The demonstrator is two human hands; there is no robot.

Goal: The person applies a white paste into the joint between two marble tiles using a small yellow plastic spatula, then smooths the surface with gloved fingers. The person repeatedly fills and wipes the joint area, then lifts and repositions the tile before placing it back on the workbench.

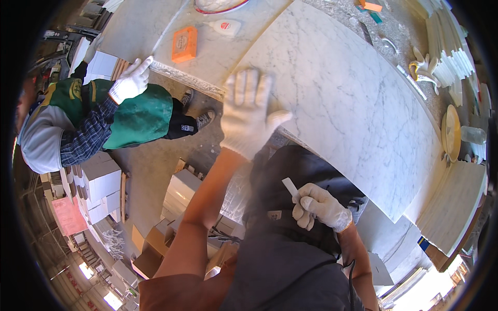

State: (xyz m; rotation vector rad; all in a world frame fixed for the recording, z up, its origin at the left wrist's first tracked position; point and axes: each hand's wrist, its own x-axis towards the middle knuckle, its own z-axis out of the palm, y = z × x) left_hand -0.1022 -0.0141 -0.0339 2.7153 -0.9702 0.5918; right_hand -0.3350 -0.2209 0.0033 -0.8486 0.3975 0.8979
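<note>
White marble slab fills my far right, long axis running far-left to near-right. My left hand presses flat on its edge, fingers together; my right hand, nearer me, pinches 1 white strip.

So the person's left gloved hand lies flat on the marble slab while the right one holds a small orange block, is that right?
Not quite. In the head view the right hand holds a small white strip, not an orange block; the orange block lies untouched further up the bench. The left hand does lie flat on the marble slab.
</note>
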